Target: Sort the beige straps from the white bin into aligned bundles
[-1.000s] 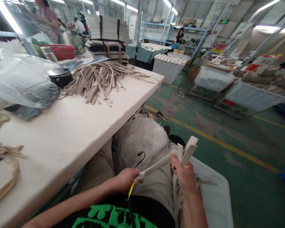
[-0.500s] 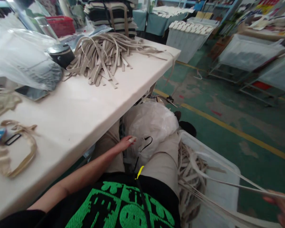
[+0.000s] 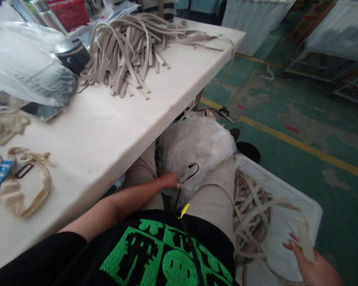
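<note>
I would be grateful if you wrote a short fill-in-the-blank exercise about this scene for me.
1. A pale strip shows against the wearer's ____ hand, over the white tub.
2. The basket beyond the heap of strips is ____.
3. The print on the black shirt is ____.
4. The long line on the floor is ____.

Missing words: right; red; green; yellow.

I am by a big pale table (image 3: 77, 149) on a green floor (image 3: 310, 107).
Light makes a soft shine on the table top. Just past its far corner I see a tall whitish bin (image 3: 248, 29), and to the right of that a stand with thin metal bars (image 3: 318, 77). A long yellow line (image 3: 310, 150) runs across the floor, with a little red mark (image 3: 292, 128) near it.
</note>
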The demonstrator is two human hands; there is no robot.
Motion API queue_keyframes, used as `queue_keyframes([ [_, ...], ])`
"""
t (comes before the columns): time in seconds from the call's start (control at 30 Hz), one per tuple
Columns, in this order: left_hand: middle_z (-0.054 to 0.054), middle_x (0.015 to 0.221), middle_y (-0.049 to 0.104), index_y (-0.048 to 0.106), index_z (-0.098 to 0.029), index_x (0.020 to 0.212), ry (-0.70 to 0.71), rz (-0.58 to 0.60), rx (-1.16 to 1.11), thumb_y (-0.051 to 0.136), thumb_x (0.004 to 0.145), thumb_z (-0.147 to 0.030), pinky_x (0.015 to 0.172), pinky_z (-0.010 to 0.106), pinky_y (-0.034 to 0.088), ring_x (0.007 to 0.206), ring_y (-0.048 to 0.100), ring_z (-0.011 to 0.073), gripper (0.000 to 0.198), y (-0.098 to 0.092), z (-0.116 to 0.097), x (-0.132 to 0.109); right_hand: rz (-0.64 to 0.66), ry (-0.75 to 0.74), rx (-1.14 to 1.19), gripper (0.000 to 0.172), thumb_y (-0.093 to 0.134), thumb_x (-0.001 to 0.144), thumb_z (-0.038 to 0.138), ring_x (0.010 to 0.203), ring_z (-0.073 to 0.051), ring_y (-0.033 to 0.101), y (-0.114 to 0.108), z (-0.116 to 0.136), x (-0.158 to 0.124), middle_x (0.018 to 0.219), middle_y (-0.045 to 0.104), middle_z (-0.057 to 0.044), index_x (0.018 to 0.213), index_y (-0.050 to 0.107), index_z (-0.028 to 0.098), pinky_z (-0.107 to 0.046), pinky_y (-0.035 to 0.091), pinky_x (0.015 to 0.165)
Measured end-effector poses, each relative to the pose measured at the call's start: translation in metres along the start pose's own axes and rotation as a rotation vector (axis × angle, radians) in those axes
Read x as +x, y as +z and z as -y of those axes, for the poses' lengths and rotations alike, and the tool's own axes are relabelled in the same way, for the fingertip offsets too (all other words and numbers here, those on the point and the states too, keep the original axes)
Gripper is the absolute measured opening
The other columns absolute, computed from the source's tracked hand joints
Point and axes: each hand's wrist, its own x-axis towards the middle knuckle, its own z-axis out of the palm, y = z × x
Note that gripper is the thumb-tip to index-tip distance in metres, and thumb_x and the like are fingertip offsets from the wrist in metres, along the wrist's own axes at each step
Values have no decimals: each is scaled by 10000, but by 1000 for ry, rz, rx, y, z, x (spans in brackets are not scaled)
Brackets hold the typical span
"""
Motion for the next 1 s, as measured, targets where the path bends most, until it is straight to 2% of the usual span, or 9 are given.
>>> queue_keyframes([
  [0.1,114,824,686,711,-164,742,-17,24,43,781,596,-467,817,360,434,905,601,311,343,14,-13,7,119,63,59,351,475,709,534,732,-343,649,8,27,-8,900,713,-188,717,745,309,-434,451,698],
  [0.23,105,806,676,704,-162,713,-1,15,-9,663,722,-297,830,351,425,910,603,286,142,15,-18,10,126,98,95,456,483,687,563,750,-342,642,5,62,-19,849,717,-153,859,755,239,-412,447,688],
  [0.37,69,779,675,692,-157,713,34,-32,-150,611,712,-232,804,323,431,874,600,253,111,-8,-14,1,100,92,247,531,534,662,569,573,-260,602,0,91,-27,831,730,-103,978,743,197,-363,442,580],
  [0.53,68,837,695,680,-116,826,129,-87,-407,473,821,-340,746,272,459,805,617,185,305,-50,-18,-28,112,-48,556,538,645,663,549,406,-135,438,5,136,-36,707,699,-68,1016,718,150,-280,379,424],
  [0.63,82,817,690,647,-107,803,207,-137,-608,446,847,-443,725,259,462,748,609,158,394,-72,-26,-53,313,-188,791,525,674,687,561,394,-84,349,14,175,-48,627,633,-27,1000,700,139,-231,289,379],
  [0.73,64,706,658,610,-118,719,292,-197,-879,551,796,-543,689,255,452,659,574,141,436,-88,-36,-82,689,-309,917,527,655,741,582,376,-43,287,25,219,-69,585,596,1,1005,690,127,-195,240,380],
  [0.83,48,669,640,611,-119,688,374,-237,-944,594,791,-556,678,247,438,638,552,131,449,-94,-44,-112,1032,-288,1030,518,646,763,582,351,-19,190,38,260,-93,504,529,47,1010,696,129,-168,205,359],
  [0.9,42,675,641,623,-118,686,410,-244,-907,595,807,-538,661,237,428,634,542,126,438,-92,-47,-131,1151,-229,1128,520,671,741,584,348,-11,141,47,282,-103,476,475,78,990,701,128,-156,191,344],
  [1.0,23,687,641,647,-125,722,427,-255,-817,586,827,-509,609,213,407,614,530,115,402,-83,-47,-153,1186,-159,1258,489,706,695,599,349,-1,124,58,305,-109,464,425,96,825,690,128,-146,182,334],
])
